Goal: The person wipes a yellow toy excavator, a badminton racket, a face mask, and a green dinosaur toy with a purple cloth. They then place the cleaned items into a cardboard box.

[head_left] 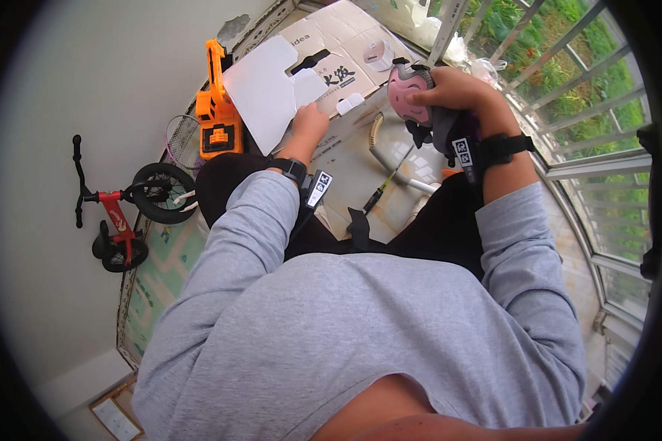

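A pink and grey protective pad (406, 94) with dark straps is in my right hand (449, 90), whose fingers and thumb wrap round it at the upper right. My left hand (311, 123) is closed at the lower right edge of a white sheet (261, 95) with notched edges, and appears to grip it. The sheet lies over part of a large printed cardboard box (324, 33). On the box, a black strap-like piece (310, 62) lies beside the sheet's notch, and a small white piece (350, 104) sits at the near edge.
An orange toy excavator (219, 110) and a badminton racket (182, 140) stand by the left wall. Further left is a red balance bike (112, 209). A curved hose (390, 165) and another racket (390, 184) lie between my legs. Barred windows (566, 88) line the right.
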